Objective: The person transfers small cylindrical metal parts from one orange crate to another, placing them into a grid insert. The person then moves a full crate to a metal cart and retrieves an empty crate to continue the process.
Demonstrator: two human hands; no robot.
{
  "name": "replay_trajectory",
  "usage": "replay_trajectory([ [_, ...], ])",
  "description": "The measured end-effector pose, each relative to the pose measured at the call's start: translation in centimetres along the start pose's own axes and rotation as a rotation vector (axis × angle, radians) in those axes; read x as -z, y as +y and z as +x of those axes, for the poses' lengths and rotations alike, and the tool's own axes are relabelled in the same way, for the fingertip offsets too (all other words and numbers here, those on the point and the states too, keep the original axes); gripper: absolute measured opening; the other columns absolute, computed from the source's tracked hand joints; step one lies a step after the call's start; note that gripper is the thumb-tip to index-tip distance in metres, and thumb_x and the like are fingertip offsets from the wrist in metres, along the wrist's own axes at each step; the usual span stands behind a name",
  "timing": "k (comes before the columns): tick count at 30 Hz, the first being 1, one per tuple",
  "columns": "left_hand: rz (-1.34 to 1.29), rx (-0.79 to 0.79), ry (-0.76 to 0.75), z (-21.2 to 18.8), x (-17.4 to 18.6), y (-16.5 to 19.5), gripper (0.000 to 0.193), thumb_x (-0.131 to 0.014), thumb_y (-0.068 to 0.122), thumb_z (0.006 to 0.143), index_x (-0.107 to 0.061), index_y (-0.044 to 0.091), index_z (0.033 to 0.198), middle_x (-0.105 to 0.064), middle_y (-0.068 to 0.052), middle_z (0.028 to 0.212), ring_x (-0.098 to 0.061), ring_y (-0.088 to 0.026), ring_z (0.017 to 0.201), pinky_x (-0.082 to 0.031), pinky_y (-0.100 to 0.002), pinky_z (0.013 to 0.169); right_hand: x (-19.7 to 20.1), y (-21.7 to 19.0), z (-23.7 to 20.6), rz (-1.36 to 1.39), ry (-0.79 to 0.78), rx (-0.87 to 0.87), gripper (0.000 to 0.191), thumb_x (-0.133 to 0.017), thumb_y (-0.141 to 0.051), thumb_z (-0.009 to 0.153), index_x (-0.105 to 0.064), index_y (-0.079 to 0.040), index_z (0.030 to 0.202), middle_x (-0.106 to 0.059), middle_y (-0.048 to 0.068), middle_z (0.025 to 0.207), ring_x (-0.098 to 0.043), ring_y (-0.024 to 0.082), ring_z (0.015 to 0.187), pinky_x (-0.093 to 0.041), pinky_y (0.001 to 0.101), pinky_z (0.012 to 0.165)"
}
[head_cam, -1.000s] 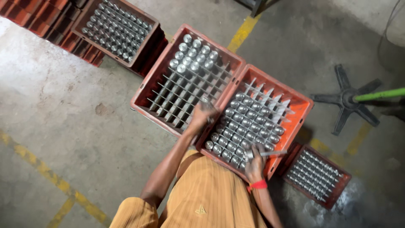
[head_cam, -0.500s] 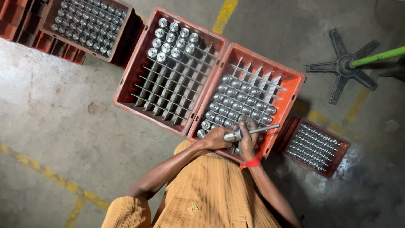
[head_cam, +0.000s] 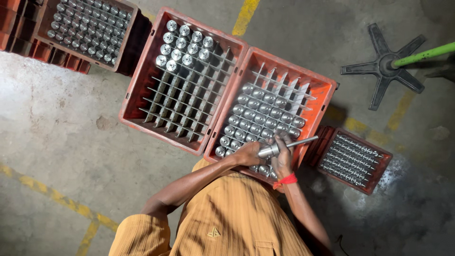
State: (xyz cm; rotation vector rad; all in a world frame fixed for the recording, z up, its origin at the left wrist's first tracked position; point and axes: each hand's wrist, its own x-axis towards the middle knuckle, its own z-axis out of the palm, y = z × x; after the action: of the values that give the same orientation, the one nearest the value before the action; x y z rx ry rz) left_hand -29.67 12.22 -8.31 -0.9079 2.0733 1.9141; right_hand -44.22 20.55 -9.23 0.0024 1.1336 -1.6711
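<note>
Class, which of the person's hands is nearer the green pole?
Right. The right hand grips the metal shaft on the side toward the green pole; the left hand is farther away.

No labels, signs or screens were visible; only packaging was four open orange-red divider crates [head_cam: 142, 102] on the floor, holding metal cylinders [head_cam: 185, 45].

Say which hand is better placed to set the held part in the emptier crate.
Probably left: the left hand and right hand both hold the part, but the left lies nearer the emptier crate.
</note>
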Motion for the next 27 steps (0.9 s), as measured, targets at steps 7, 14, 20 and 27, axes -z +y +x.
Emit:
replay_trajectory([
  [7,0.316,0.011,0.119,5.4,3.9,3.1,0.085,-0.07,0.049,0.097,-0.033,0.006,0.16,-0.073,-0.032,0.104,-0.073,-0.036,0.093,-0.058,-0.046,0.087,3.9,-7.4,3.2,0.211,0.124,0.249,0.015,-0.06,-0.003,0.101,-0.063,-0.007,0.115,-0.067,0.006,0.093,-0.066,0.018,0.087,-0.055,0.0332,0.081],
  [14,0.684,-0.778,0.73,11.9,6.1,5.9,0.062,-0.059,0.006,0.08,-0.049,0.012,0.141,-0.065,-0.025,0.128,-0.069,-0.041,0.103,-0.057,-0.043,0.086,6.3,-6.0,3.2,0.161,0.103,0.289,0.012,-0.059,-0.005,0.105,-0.064,-0.006,0.116,-0.066,0.008,0.09,-0.065,0.021,0.087,-0.056,0.0355,0.083],
  [20,0.291,-0.614,0.775,5.3,8.2,5.2,0.029,-0.068,0.01,0.092,-0.068,0.007,0.12,-0.068,-0.018,0.109,-0.069,-0.039,0.095,-0.056,-0.045,0.083,6.7,-2.2,1.5,0.122,0.162,0.155,0.019,-0.059,-0.007,0.104,-0.063,-0.009,0.122,-0.067,0.007,0.094,-0.066,0.019,0.09,-0.053,0.0324,0.082],
  [27,0.567,-0.073,1.356,-6.1,24.1,-2.0,0.032,-0.079,0.017,0.087,-0.071,0.011,0.118,-0.068,-0.018,0.113,-0.063,-0.036,0.108,-0.052,-0.051,0.09,8.4,-1.7,-1.2,0.069,0.2,0.078,0.019,-0.056,-0.006,0.102,-0.062,-0.01,0.12,-0.067,0.007,0.096,-0.068,0.02,0.092,-0.058,0.0379,0.088],
])
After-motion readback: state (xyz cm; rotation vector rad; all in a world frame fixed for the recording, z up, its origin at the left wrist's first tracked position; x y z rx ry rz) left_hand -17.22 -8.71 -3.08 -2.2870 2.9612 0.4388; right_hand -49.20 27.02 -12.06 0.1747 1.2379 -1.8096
